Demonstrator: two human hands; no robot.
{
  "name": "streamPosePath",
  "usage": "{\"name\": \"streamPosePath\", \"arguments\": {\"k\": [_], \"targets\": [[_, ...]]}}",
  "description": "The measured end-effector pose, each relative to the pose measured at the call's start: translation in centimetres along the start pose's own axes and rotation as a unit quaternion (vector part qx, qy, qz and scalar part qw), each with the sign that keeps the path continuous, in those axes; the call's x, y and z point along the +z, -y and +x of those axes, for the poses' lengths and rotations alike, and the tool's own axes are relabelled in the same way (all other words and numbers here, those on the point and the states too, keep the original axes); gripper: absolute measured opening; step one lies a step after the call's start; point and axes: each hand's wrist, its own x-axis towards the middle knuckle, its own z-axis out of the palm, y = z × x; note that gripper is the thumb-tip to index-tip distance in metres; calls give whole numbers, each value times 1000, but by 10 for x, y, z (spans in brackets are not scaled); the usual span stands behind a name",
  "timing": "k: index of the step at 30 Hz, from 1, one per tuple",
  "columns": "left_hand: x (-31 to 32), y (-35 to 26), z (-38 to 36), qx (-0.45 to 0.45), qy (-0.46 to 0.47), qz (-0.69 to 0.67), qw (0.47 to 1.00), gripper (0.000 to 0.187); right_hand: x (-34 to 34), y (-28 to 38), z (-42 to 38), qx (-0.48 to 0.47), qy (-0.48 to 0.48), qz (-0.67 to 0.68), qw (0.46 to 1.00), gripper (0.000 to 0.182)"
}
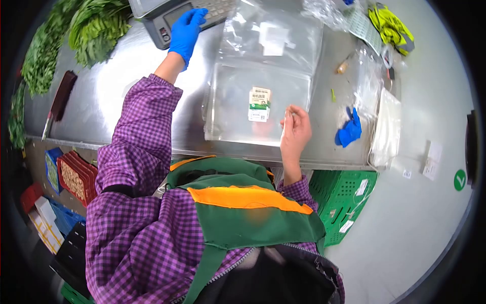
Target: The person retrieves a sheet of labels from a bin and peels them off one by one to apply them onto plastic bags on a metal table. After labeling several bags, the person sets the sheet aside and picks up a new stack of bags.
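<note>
My left hand, in a blue glove, reaches over the front of a grey machine with a keypad. Its fingers are stretched towards the keys and hold nothing I can see. My right hand is bare, with thumb and fingertips pinched together over the lower right edge of a clear plastic bag. Whether it grips anything there is too small to make out. A printed label with a green band is on the bag. Further up, more clear bags lie flat with a white paper.
Leafy green bunches lie at the table's far left, near a dark brush. On the right are a blue glove, a green scrap and white bags. Green crates stand below the metal table.
</note>
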Motion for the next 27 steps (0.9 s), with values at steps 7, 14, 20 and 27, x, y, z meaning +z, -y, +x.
{"name": "streamPosePath", "arguments": {"k": [7, 14, 20, 27], "targets": [[-138, 30, -88, 159, -117, 351, 915, 44, 21, -8, -17, 89, 33, 42, 995, 21], [-165, 98, -168, -60, -51, 328, 941, 65, 50, -11, -17, 87, 137, 70, 984, 24], [-84, 40, -172, -46, 2, 28, 999, 68, 85, 20, -14, 74, 238, 41, 968, 33], [-43, 7, -210, 37, 101, 83, 991, 76, 99, 28, -15, 113, 268, 145, 946, 41]]}}
